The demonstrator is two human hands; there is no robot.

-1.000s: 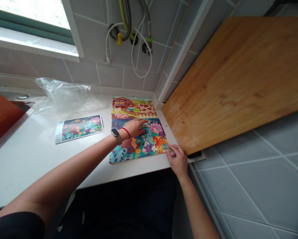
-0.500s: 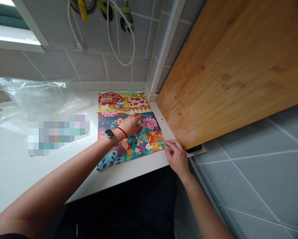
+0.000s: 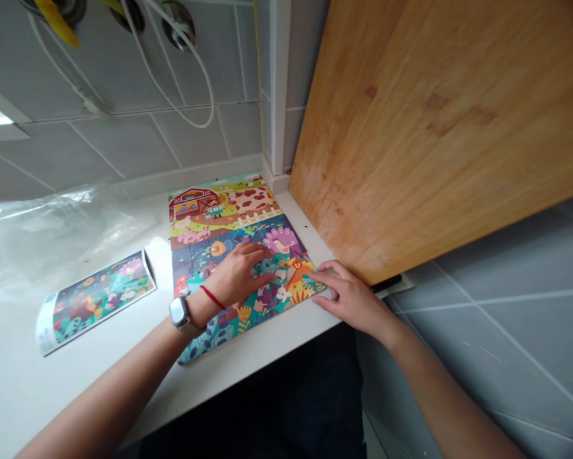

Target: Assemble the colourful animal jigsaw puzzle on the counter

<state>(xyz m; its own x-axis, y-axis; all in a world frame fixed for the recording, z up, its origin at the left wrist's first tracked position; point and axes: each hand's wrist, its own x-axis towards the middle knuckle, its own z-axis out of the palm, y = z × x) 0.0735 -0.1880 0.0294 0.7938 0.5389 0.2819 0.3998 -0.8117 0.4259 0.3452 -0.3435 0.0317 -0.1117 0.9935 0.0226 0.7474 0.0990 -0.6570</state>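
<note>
A jigsaw puzzle (image 3: 197, 239) with bright animal pictures lies flat on the white counter; its upper part shows a barn and a spotted cow, its lower part a peacock, a lion and a rabbit. My left hand (image 3: 236, 271) rests palm down over the middle of the lower picture, fingers apart, covering some of it. At the puzzle's lower right corner, the stretched fingertips of my right hand (image 3: 350, 296) touch the lion area, with the thumb held apart below. No loose piece shows in either hand.
A picture leaflet (image 3: 102, 296) lies on the white counter (image 3: 99, 357) to the left, below a crumpled clear plastic bag (image 3: 42, 236). A large wooden board (image 3: 410, 127) leans in from the right. White cables (image 3: 210, 95) hang on the tiled wall.
The view has swung to the right and tilted. My right hand's curled fingers have straightened onto the puzzle's corner. My left hand has shifted slightly towards the lower picture's middle.
</note>
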